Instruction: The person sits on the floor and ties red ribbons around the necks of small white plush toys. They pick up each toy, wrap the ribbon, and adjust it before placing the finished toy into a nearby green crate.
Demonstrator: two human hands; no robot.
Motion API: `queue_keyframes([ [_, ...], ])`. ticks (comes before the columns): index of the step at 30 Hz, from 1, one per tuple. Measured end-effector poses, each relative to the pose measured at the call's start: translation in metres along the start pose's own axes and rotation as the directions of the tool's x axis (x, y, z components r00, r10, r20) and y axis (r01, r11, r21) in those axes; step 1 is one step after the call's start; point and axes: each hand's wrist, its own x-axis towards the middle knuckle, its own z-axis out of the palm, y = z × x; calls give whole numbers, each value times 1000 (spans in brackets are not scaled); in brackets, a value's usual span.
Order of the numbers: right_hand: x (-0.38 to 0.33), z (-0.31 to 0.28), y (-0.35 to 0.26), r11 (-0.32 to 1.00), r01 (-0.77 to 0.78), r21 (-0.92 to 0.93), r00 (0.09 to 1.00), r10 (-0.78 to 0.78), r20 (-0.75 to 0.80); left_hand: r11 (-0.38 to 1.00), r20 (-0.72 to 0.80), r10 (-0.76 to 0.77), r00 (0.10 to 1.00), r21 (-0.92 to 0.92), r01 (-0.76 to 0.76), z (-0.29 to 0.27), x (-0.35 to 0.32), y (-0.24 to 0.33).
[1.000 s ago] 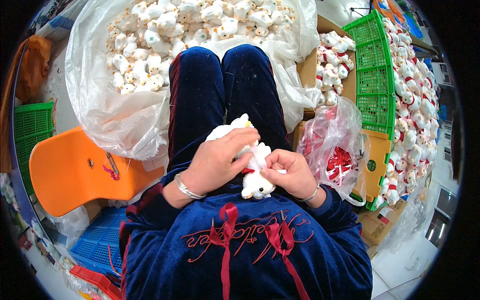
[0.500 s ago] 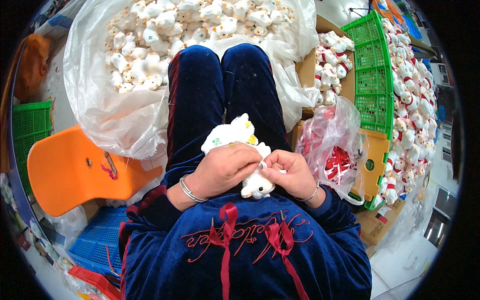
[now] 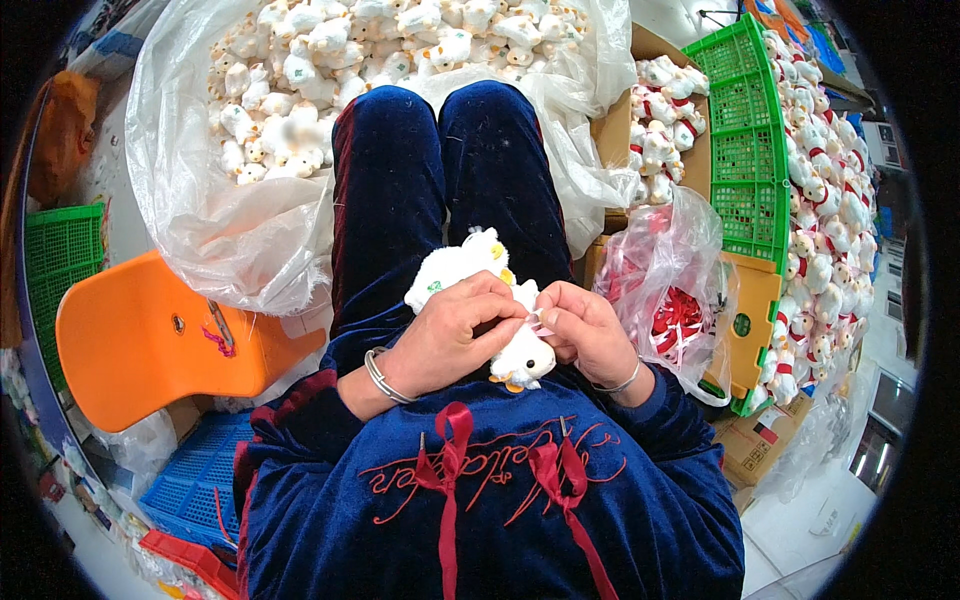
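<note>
Plush toy (image 3: 470,275): white body, yellow-orange feet. Trousers (image 3: 440,170): dark blue velvet with a red side stripe. Top (image 3: 500,500): dark blue, red bows and red script embroidery. At 9 o'clock, chair (image 3: 140,335): plain orange. At 2 o'clock, crate (image 3: 750,150): green lattice. At 3 o'clock, ribbons (image 3: 675,320): red and white. At 7 o'clock, basket (image 3: 195,475): blue.

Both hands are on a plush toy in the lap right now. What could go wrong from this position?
1. The white plush toy lies across the thighs, held only by the left hand and right hand; loosen the grip and it could slide off between the knees.
2. The fingertips meet at a small spot on the toy, hidden from view, so a slip there may go unnoticed.
3. The clear bag of red ribbons sits close by the right elbow and might be knocked over.
</note>
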Motion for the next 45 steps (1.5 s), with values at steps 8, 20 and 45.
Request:
queue_keyframes([
  [8,-3,-13,4,992,-79,95,997,78,14,1000,-13,11,1000,3,-11,4,1,-5],
  [20,-2,-3,7,981,191,14,980,-192,49,1000,22,6,1000,28,-6,1,10,-3],
  [45,-17,-35,0,911,181,-372,983,-156,97,987,25,-139,990,-79,141,11,7,-4],
])
